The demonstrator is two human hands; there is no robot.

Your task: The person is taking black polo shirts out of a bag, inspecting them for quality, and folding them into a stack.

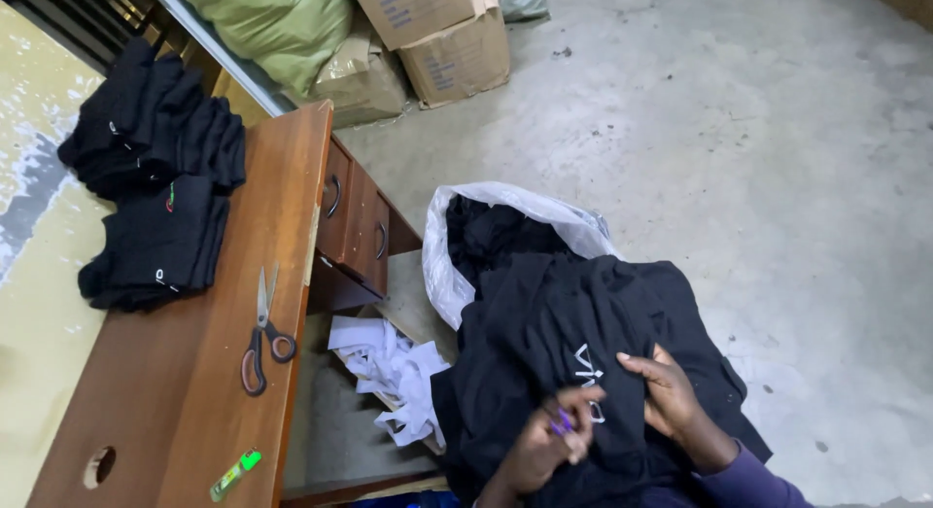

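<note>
Head view: my left hand [544,440] and right hand [671,396] pinch the black printed cotton garment [573,323]; loose folds (slippery) may slide floorward.

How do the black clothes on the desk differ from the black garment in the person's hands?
The stacked clothes lie folded in piles on the wooden desk, untouched; the held garment is loose and crumpled, gripped by the left hand and right hand. Both are black with small light markings.

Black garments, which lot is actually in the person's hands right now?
The black garment on the lap, by the white bag; the other two piles lie folded on the desk, untouched.
</note>
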